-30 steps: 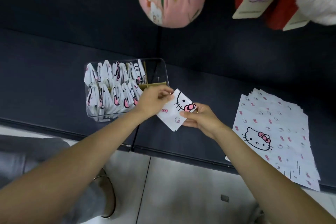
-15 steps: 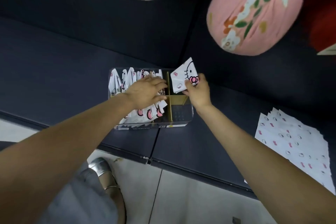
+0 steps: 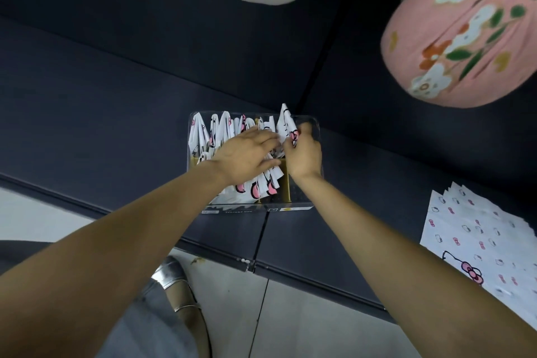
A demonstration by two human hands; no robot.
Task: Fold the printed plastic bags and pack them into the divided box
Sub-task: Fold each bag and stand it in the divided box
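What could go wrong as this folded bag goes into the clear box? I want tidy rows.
The folded white cat-print bag, pinched by the right hand, sits tilted at the far-right compartment and may spring open once released. The left hand presses flat on the packed folded bags; lifting it might let them fan out. The clear divided plastic box could slide.

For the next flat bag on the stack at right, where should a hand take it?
Probably at the fanned corners of the stack along its far-left edge, coming from the left: the sheets are staggered there, so the top one can be pinched alone.
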